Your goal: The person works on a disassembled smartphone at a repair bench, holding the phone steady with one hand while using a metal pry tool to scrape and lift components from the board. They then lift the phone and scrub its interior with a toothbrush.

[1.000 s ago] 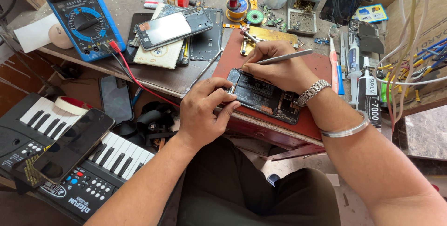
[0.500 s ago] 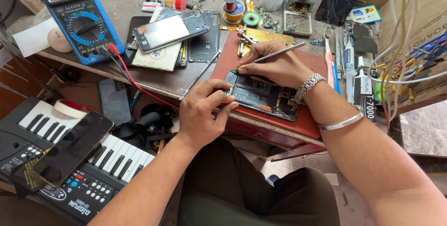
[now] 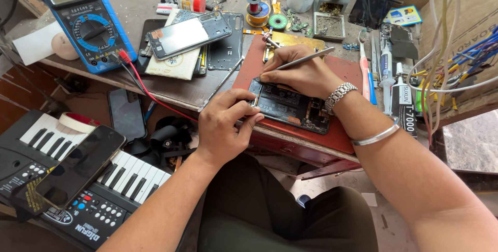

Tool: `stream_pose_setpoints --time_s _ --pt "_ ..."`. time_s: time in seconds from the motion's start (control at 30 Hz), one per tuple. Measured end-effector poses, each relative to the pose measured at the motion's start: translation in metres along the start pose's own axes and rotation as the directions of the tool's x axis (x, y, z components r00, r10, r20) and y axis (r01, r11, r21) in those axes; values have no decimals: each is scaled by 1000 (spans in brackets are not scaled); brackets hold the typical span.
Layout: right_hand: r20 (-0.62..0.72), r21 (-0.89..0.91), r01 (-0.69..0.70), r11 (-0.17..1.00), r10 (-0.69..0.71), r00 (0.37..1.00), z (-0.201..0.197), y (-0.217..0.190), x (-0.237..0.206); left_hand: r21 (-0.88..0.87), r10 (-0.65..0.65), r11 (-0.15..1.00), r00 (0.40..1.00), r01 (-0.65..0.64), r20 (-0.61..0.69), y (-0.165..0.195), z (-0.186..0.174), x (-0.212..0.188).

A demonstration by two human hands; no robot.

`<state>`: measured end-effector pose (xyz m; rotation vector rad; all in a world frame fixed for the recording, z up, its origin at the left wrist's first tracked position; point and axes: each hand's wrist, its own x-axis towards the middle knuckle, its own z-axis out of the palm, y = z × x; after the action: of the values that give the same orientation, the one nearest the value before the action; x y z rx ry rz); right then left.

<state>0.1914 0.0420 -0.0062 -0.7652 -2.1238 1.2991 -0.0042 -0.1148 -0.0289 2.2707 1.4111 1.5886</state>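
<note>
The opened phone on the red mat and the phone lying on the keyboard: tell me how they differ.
The opened phone shows its boards and parts; the phone on the keyboard shows a closed, dark glossy face. The opened phone is steadied by the left hand while the right hand puts a metal tool to it; the keyboard phone lies untouched. The first rests on the red mat, the second on the keys. Both are slim rectangles lying flat.

A worn grey-brown worktop [image 3: 140, 8] fills the scene, its wooden front edge chipped and scuffed. Daylight falls across it, soft and even, no hard shadows. On the right, a brown cardboard wall [image 3: 456, 18] stands up beside the worktop, with coloured wires [image 3: 467, 60] hanging across it. Below the worktop, dark wooden boards [image 3: 21, 86] on the left, and a pale dusty floor [image 3: 332, 189] shows down low, littered with scraps.
</note>
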Motion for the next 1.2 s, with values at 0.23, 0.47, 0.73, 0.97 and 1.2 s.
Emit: stream_pose_setpoints --time_s 0.23,0.47,0.73,0.97,1.2 --pt "18 63 -69 996 69 997 -1 -3 0 2 -3 1000 1000 3 4 -1 0 0" --pt "-36 90 -59 994 63 997 -1 2 -3 3 -10 1000 1000 10 7 0 0 0" --pt "-46 -18 12 1000 -13 999 0 1 -3 3 -5 1000 1000 5 11 -1 0 0" --pt "-18 -37 25 999 -26 1000 1 -5 -1 8 8 1000 1000 -8 7 -2 -1 0" --pt "-61 78 -94 993 99 993 4 -4 -2 7 -3 1000 1000 3 5 -1 -1 0"
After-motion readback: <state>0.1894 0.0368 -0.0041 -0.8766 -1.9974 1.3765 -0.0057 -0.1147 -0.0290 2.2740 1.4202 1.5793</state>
